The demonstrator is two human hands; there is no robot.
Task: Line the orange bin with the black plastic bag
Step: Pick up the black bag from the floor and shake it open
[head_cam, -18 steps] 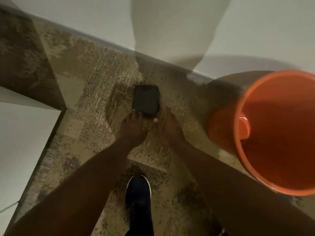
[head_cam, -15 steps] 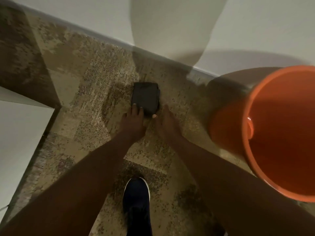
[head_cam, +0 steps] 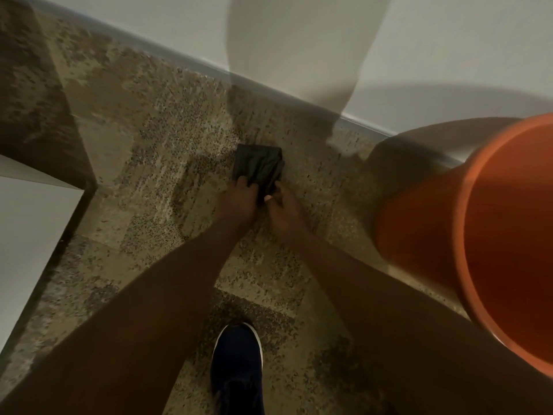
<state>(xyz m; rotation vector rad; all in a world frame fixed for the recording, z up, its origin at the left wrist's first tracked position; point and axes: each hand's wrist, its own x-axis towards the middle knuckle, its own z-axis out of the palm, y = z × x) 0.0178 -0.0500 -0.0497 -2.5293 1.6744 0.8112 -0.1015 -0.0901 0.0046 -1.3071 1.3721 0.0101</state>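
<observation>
A folded black plastic bag (head_cam: pixel 259 167) lies on the speckled carpet near the wall. My left hand (head_cam: pixel 238 202) grips its near left edge, fingers curled over the fold. My right hand (head_cam: pixel 284 208) pinches the near right edge, with the thumb on the plastic. The bag looks creased and its near edge is bunched between my hands. The orange bin (head_cam: pixel 419 229) stands upright at the right, an arm's width from the bag, its open mouth cut off by the frame edge.
A white wall with a grey baseboard (head_cam: pixel 179 56) runs behind the bag. A white ledge or panel (head_cam: pixel 33 223) juts in at the left. My dark blue shoe (head_cam: pixel 238 369) stands on the carpet below my arms.
Both hands have closed on the bag's near edge, which they only touched before. The bag is now wrinkled and bunched rather than flat.
</observation>
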